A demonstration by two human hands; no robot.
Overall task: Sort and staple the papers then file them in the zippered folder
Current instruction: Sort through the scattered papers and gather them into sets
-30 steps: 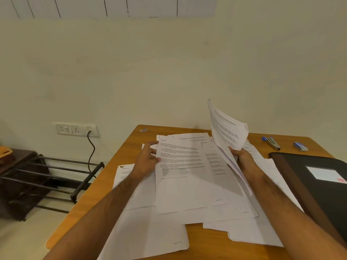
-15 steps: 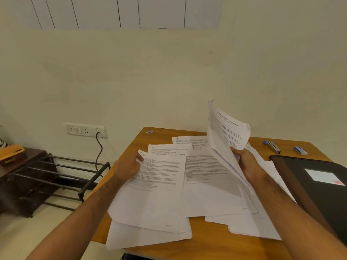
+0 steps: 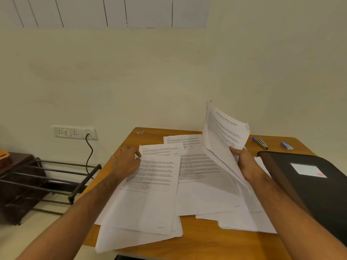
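Papers (image 3: 197,184) lie in loose overlapping piles across the worktop (image 3: 216,246). The left hand (image 3: 125,162) grips one sheet's edge; the right hand (image 3: 244,162) holds a raised sheaf (image 3: 225,128). Overhanging front sheets could slide off if nudged. Visible: one folder (image 3: 309,184), one stapler (image 3: 262,143), roughly eight flat sheets, exact count unclear.

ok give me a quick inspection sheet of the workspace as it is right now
surface: wooden table, mostly covered by paper
job's things: loose printed sheets spread overlapping; black zippered folder lying closed at the right edge; stapler and blue staple box at the far right
clutter: small wrapper-like scrap at the far left corner
grippers: left hand holds a sheet at its top corner; right hand grips a raised bundle of pages
cables: black cord plugged into the wall socket
surroundings: metal rack on the floor at left
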